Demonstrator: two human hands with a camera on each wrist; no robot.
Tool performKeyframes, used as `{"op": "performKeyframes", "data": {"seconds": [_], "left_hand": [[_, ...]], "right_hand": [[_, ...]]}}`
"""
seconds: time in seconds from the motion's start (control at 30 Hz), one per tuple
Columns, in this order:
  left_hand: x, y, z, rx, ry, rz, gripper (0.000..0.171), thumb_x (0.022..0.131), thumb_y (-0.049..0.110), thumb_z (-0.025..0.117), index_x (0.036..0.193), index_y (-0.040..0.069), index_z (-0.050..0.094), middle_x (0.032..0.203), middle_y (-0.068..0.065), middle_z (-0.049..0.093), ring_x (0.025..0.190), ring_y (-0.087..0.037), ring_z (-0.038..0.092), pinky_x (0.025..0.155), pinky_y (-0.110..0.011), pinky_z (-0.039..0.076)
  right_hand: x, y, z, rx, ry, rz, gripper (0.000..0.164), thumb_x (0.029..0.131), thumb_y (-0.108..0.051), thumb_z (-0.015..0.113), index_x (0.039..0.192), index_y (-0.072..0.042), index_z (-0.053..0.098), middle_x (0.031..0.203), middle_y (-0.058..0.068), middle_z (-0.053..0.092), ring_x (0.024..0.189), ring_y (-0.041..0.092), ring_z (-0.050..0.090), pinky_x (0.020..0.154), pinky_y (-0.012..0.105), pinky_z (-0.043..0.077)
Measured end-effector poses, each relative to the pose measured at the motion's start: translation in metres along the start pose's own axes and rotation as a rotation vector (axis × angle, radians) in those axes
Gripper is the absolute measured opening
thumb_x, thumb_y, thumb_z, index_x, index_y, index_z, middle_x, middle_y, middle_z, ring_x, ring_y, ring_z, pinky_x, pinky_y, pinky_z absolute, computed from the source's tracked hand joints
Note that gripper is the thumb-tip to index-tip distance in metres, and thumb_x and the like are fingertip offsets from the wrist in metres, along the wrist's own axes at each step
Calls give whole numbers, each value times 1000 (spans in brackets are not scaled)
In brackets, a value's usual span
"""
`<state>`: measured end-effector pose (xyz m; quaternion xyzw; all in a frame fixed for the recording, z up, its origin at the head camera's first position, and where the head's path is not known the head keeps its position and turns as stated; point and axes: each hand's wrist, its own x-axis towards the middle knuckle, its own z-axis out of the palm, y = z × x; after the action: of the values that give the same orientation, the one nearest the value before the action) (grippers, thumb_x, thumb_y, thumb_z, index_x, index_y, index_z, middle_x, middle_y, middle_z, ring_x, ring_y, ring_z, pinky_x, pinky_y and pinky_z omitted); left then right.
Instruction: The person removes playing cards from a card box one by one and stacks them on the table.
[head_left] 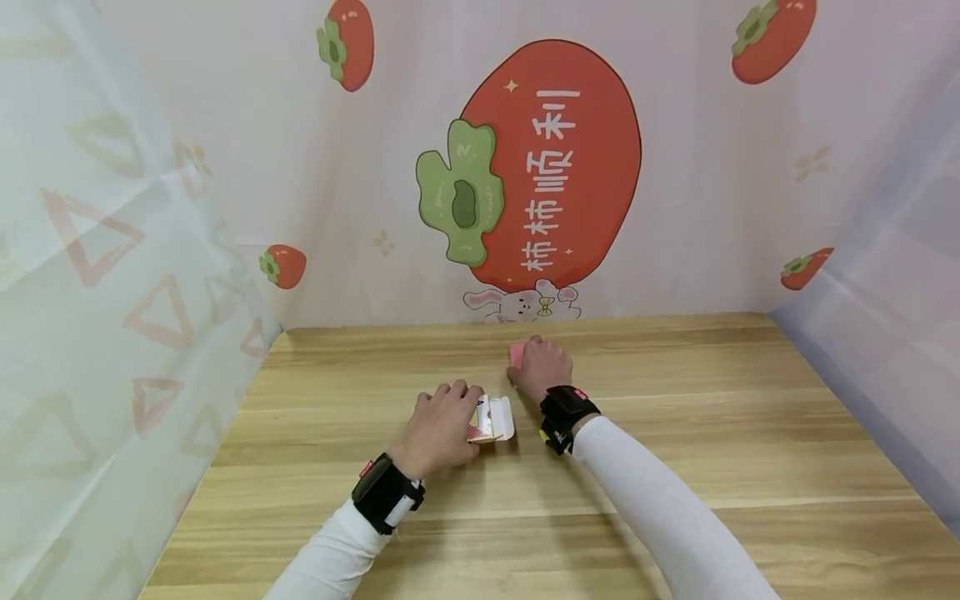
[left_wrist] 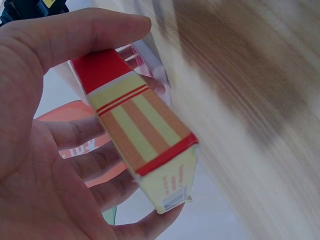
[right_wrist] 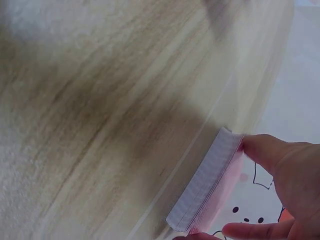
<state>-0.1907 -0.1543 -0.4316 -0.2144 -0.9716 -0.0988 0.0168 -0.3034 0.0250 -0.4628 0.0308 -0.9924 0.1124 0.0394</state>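
Note:
My left hand [head_left: 441,429] holds a small card box [left_wrist: 145,125] with its thumb on one side and fingers on the other. The box has a red band, cream and orange stripes and a barcode on its end. In the head view, its white flap [head_left: 502,418] stands open towards the right. Farther back, my right hand [head_left: 546,368] pinches a deck of playing cards [right_wrist: 205,185] between thumb and fingers. The deck is pink on its broad side, with layered white edges. It is close to the tabletop; whether it touches the wood I cannot tell.
A wood-grain table [head_left: 720,467] lies under both hands. Behind it hangs a pale cloth [head_left: 675,167] printed with persimmons and a rabbit. More cloth closes off the left and right sides. Both wrists wear black straps [head_left: 388,493].

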Motion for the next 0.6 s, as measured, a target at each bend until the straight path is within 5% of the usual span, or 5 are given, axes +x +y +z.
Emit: {"op": "performKeyframes", "data": {"seconds": [0.27, 0.43, 0.6], "left_hand": [[0, 2, 1, 11, 22, 7, 66, 71, 22, 86, 129, 6, 59, 111, -10, 59, 100, -31, 57, 80, -55, 48], [2, 4, -1, 13, 30, 12, 66, 71, 22, 86, 129, 6, 60, 112, -11, 60, 102, -32, 58, 81, -56, 48], [4, 8, -2, 10, 14, 10, 67, 72, 24, 87, 130, 7, 59, 115, -12, 60, 104, -32, 58, 83, -56, 49]], "right_hand": [[-7, 14, -18, 54, 1, 7, 71, 87, -61, 71, 117, 3, 59, 81, 15, 61, 68, 29, 60, 54, 39, 48], [-23, 21, -45, 206, 86, -109, 55, 92, -46, 73, 116, 3, 64, 94, 19, 68, 74, 32, 64, 61, 43, 52], [-46, 26, -65, 402, 86, -278, 29, 93, -28, 75, 108, -3, 72, 92, 9, 70, 79, 22, 63, 67, 37, 52]]}}
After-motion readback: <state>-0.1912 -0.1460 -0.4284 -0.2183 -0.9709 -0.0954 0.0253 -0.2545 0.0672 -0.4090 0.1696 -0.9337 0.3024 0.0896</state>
